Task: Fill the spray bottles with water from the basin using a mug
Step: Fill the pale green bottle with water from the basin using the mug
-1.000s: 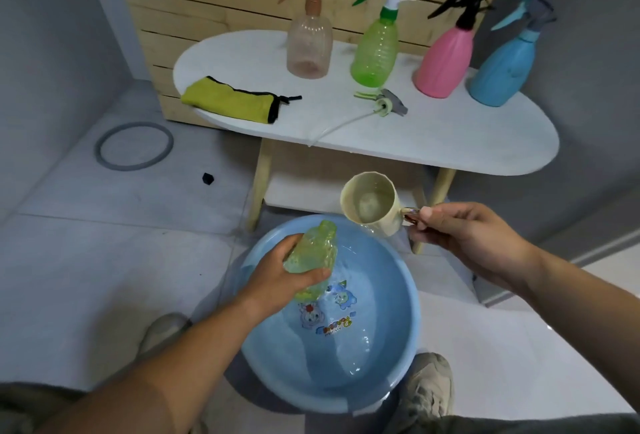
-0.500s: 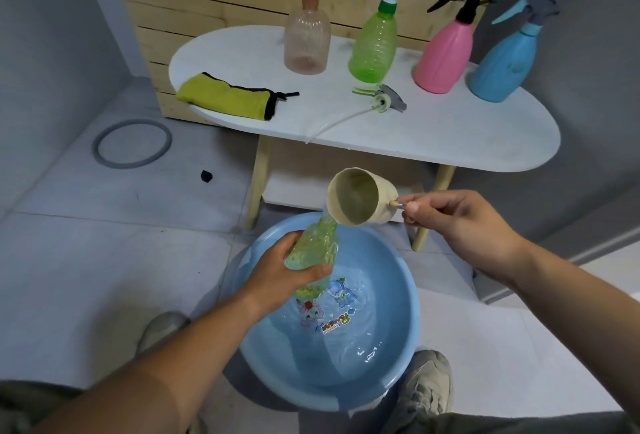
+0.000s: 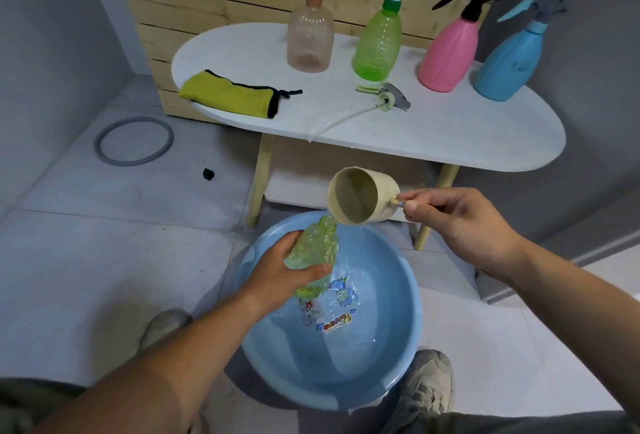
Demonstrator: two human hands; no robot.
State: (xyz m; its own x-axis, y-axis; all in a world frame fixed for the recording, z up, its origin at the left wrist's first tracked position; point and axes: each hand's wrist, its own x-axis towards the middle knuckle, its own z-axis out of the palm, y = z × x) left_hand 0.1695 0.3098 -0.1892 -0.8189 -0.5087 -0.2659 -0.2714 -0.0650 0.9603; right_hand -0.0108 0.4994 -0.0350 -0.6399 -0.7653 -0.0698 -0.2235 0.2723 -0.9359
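At centre frame my left grip (image 3: 284, 277) wraps the capless translucent green plastic bottle (image 3: 311, 246) over the round blue plastic basin (image 3: 391, 357), so spills should fall back, while my right grip (image 3: 457, 222) pinches the tipped cream mug (image 3: 353, 196) by its handle, lip at the bottle's mouth.

Basin (image 3: 388, 364) sticker (image 3: 334, 322) lettering blurred; nothing legible.

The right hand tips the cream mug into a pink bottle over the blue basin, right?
Not pink: the head view shows a clear green bottle in the left hand. The right hand does tip the cream mug into it over the blue basin.
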